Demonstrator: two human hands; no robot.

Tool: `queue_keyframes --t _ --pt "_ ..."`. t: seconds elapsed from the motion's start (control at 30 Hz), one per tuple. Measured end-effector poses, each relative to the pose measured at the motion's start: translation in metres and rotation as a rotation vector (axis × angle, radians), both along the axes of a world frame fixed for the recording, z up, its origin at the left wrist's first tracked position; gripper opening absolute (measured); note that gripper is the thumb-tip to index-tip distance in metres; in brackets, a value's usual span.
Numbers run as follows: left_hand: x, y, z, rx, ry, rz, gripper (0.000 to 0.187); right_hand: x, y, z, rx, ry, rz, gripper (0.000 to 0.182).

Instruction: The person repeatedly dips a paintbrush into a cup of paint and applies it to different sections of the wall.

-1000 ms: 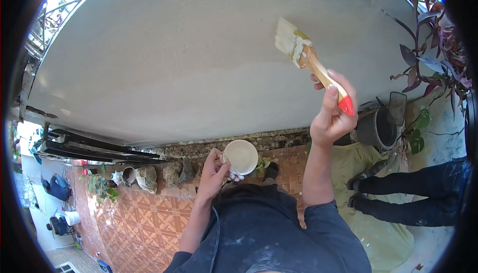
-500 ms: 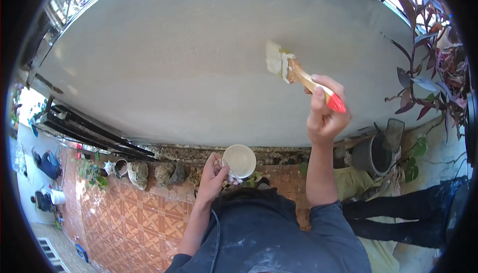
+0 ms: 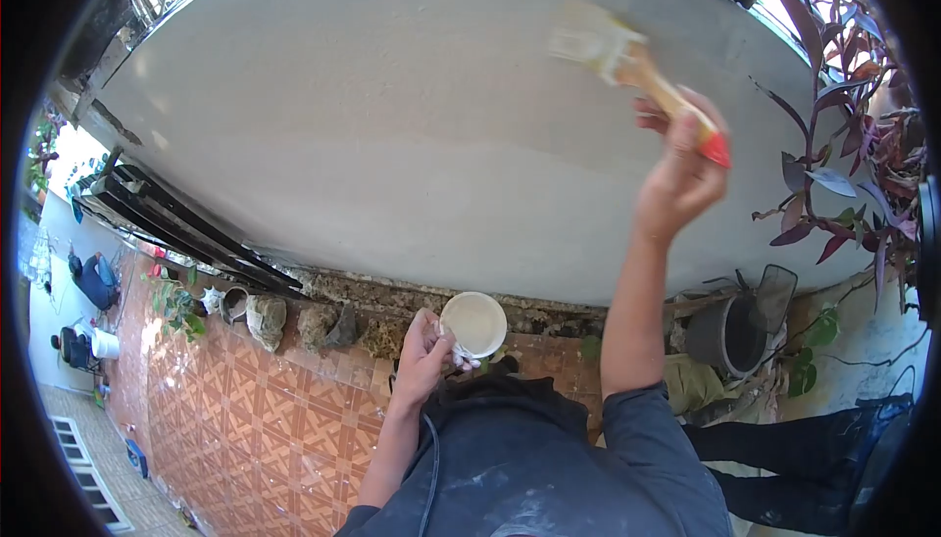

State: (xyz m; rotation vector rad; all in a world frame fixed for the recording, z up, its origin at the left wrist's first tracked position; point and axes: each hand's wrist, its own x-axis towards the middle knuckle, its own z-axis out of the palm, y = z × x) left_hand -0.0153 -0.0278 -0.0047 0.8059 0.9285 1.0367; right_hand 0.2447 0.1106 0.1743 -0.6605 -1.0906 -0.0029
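Note:
My right hand (image 3: 686, 165) is closed around the wooden handle of a wide paintbrush (image 3: 647, 76) with a red tip. Its pale, paint-coated bristles are at the upper part of a grey-white wall (image 3: 392, 155), slightly blurred by motion. Lower down, my left hand (image 3: 423, 356) grips a small round cup of cream-coloured paint (image 3: 474, 324) by its left side, the open top facing me. White smears mark the fingers of that hand.
Purple-leaved plants (image 3: 823, 174) hang at the right, above a dark bucket (image 3: 727, 336). Black metal bars (image 3: 186, 233) lean at the wall's left end. Rocks and pots (image 3: 265, 321) line its foot beside patterned orange tiles (image 3: 265, 410). Another person's dark-trousered legs (image 3: 784, 439) show at lower right.
My right hand and the paintbrush have moved up and to the right along the wall. My left hand holds the cup in nearly the same place, and the view has shifted slightly.

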Motion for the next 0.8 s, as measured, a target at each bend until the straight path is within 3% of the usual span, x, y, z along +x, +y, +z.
queue_keyframes --t 0.17,0.23,0.37,0.57,0.63,0.7,0.73,0.8 --pt "-0.015 0.003 -0.011 -0.003 0.004 -0.070 0.014 0.051 -0.045 0.001 0.081 -0.016 -0.417 0.027" --pt "-0.027 0.006 -0.017 0.009 0.027 -0.103 0.014 0.053 -0.061 0.004 0.153 -0.089 -0.701 0.023" --pt "-0.060 0.012 -0.005 0.004 0.109 -0.194 0.014 0.029 -0.034 -0.003 0.082 -0.270 -0.897 0.011" --pt "-0.120 0.019 0.003 -0.017 0.109 -0.247 0.014 -0.113 0.026 -0.011 0.154 -0.384 -0.725 0.013" --pt "-0.133 0.025 -0.001 -0.014 0.134 -0.271 0.014 -0.158 0.024 -0.009 0.140 -0.469 -0.544 0.010" --pt "-0.149 0.031 -0.006 -0.006 0.156 -0.296 0.014 -0.197 0.019 -0.001 0.170 -0.362 -0.305 0.011" --pt "-0.157 0.034 -0.010 -0.004 0.185 -0.321 0.013 -0.206 0.016 0.001 0.174 -0.360 -0.326 0.011" --pt "-0.166 0.042 -0.008 0.009 0.211 -0.356 0.013 -0.216 0.013 0.004 0.154 -0.170 -0.034 0.010"
